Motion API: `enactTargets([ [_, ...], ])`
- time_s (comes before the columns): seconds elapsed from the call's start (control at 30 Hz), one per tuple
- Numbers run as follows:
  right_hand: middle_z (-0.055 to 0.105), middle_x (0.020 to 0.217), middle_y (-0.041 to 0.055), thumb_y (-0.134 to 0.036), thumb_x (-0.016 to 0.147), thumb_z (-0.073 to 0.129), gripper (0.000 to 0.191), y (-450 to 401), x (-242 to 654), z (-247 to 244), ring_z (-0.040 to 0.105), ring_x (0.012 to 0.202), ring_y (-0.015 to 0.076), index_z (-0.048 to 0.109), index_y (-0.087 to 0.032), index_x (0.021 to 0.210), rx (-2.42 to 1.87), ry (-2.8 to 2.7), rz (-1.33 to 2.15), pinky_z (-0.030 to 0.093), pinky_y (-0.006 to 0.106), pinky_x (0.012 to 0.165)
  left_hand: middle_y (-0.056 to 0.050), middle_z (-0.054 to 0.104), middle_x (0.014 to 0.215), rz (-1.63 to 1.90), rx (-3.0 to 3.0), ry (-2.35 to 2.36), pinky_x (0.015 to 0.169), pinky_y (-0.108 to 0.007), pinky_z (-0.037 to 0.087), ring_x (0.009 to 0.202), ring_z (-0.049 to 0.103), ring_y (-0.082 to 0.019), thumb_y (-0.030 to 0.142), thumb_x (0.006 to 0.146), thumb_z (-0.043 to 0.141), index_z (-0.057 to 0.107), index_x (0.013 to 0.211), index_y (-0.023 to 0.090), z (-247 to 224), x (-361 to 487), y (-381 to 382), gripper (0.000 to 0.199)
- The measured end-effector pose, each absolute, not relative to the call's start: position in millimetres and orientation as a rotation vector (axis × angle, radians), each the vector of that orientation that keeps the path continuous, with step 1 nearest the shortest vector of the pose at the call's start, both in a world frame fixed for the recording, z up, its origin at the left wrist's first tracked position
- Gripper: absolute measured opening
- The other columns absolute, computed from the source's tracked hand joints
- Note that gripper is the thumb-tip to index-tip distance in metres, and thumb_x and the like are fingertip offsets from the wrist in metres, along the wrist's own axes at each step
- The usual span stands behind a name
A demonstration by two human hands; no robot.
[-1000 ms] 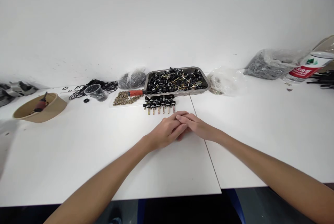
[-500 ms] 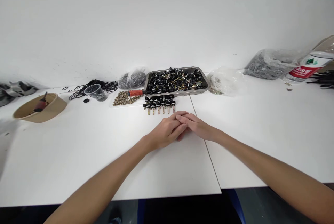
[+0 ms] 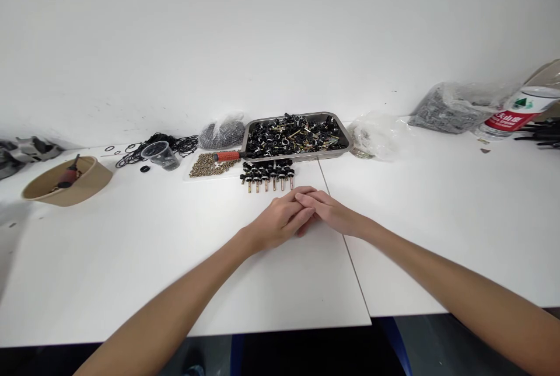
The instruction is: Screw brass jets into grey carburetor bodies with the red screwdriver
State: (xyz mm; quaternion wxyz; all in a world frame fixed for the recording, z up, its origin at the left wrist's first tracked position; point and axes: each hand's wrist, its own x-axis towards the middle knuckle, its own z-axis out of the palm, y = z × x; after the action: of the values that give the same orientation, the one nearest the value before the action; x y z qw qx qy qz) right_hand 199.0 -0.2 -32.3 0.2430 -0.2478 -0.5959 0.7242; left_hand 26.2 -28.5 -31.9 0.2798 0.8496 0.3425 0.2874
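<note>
My left hand [image 3: 280, 219] and my right hand [image 3: 339, 215] are clasped together on the white table, with their fingers folded over one another. Both are closed, and no object shows between them, though the inner fingers are partly hidden. Just beyond them stands a tight group of small black-topped parts with brass-coloured stems [image 3: 266, 176]. Behind that group sits a metal tray [image 3: 301, 157] heaped with black and brass-coloured pieces. A screwdriver with a red handle [image 3: 227, 156] lies at the tray's left front corner, over a shallow white tray of small brass-coloured pieces [image 3: 207, 166].
To the left are a brown paper bowl [image 3: 87, 180] holding another red-handled tool, a clear plastic cup [image 3: 161, 157] and black rubber rings [image 3: 184, 144]. Plastic bags [image 3: 450, 110] and a large bottle [image 3: 518, 110] line the wall. A seam [image 3: 354, 265] divides the tabletop.
</note>
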Motion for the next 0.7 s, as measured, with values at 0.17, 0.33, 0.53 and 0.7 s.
enactTargets([
  [0.17,0.067,0.079,0.0082,-0.06,0.09,0.055,0.049,0.1,199.6,-32.8,0.066,0.071,0.018,0.066,-0.013,0.083,-0.685,-1.651,1.973,0.059,0.032,0.067,-0.01,0.052,0.133,0.773,2.275,0.911,0.1,-0.035,0.047,0.113,0.059,-0.019,0.032,0.1,0.034,0.067,0.087,0.014,-32.0,26.3,-28.4,0.039],
  [0.33,0.066,0.08,0.0085,-0.061,0.089,0.056,0.05,0.2,199.2,-32.6,0.066,0.071,0.0181,0.065,-0.012,0.083,-0.684,-1.639,1.973,0.059,0.032,0.066,-0.011,0.052,0.134,0.775,2.277,0.908,0.1,-0.035,0.047,0.113,0.058,-0.019,0.032,0.1,0.034,0.066,0.088,0.014,-32.5,25.9,-28.0,0.038],
  [0.53,0.066,0.079,0.0081,-0.061,0.088,0.057,0.05,0.8,198.9,-33.0,0.066,0.071,0.0183,0.064,-0.012,0.083,-0.676,-1.637,1.978,0.059,0.032,0.066,-0.011,0.052,0.134,0.778,2.271,0.907,0.1,-0.035,0.047,0.114,0.058,-0.019,0.032,0.1,0.034,0.067,0.087,0.014,-32.9,25.9,-28.0,0.039],
  [0.7,0.067,0.078,0.0083,-0.061,0.088,0.057,0.05,0.5,199.0,-33.1,0.066,0.068,0.0174,0.065,-0.011,0.082,-0.663,-1.632,1.982,0.059,0.03,0.065,-0.011,0.052,0.134,0.777,2.27,0.908,0.1,-0.036,0.047,0.114,0.058,-0.019,0.032,0.1,0.034,0.067,0.088,0.014,-32.8,26.2,-27.9,0.039],
])
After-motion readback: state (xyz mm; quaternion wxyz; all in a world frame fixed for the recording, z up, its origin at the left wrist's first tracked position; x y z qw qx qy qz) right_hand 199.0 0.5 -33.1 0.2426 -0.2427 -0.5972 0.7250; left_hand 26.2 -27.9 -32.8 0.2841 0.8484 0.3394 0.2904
